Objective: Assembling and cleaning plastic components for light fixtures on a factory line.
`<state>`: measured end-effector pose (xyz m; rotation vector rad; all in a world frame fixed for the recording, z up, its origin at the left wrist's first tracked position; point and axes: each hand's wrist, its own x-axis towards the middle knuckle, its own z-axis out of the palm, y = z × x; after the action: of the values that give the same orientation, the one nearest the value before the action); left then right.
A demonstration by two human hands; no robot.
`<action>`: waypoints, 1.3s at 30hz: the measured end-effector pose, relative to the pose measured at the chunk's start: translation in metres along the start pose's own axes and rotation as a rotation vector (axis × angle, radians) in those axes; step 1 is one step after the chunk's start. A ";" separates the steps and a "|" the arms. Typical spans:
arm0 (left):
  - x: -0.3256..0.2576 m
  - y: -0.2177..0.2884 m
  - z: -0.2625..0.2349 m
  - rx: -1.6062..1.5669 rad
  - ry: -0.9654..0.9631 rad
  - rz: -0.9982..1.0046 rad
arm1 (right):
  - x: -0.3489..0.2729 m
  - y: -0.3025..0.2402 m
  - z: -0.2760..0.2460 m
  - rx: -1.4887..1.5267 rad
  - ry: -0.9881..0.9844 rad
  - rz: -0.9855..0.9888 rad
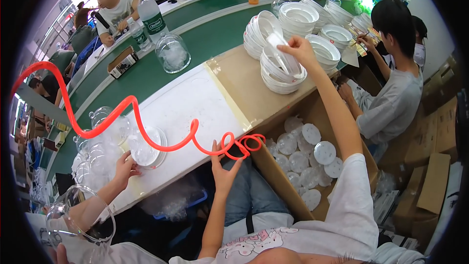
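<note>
- The clear lid [283, 61] is hanging tilted over the stack of white bowls [281, 84], with its long axis running from far left down to near right and its lower edge dipping into the top bowl.
- That stack is standing at the far right end of the worktop [195, 102], close to its right edge, with more white bowl stacks [298, 17] crowding in just behind and to the right.
- Open room is lying left of the stack, on the pale sheet and the brown patch of the worktop. A green belt [215, 34] is running beyond it.
- A cardboard box [278, 176] of white round discs [312, 151] is sitting below the worktop's near right edge.
- The right hand [298, 49] is reaching far out, pinching the lid's upper rim between its fingertips and thumb.
- The left hand [222, 168] is standing at the near edge with fingers spread and pointing up, touching the tight loops of the red coiled hose [146, 127], which is stretching away to the left across the worktop.
- A co-worker's hand [126, 166] at the near left is resting on a clear dish [144, 149].
</note>
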<state>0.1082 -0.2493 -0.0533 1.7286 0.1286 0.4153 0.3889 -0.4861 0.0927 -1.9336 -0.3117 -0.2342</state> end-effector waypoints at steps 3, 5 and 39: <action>-0.002 -0.002 0.010 -0.203 -0.078 0.027 | -0.016 -0.029 0.000 0.387 0.112 -0.171; -0.010 -0.018 0.014 -0.326 -0.118 -0.028 | -0.034 -0.056 0.014 0.800 0.116 -0.208; -0.085 0.041 0.008 -0.621 -1.559 -0.627 | -0.353 0.201 0.065 0.630 -0.903 1.383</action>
<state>0.0259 -0.2915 -0.0321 0.9168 -0.5260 -1.2455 0.1215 -0.5345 -0.2157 -1.1328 0.3867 1.4712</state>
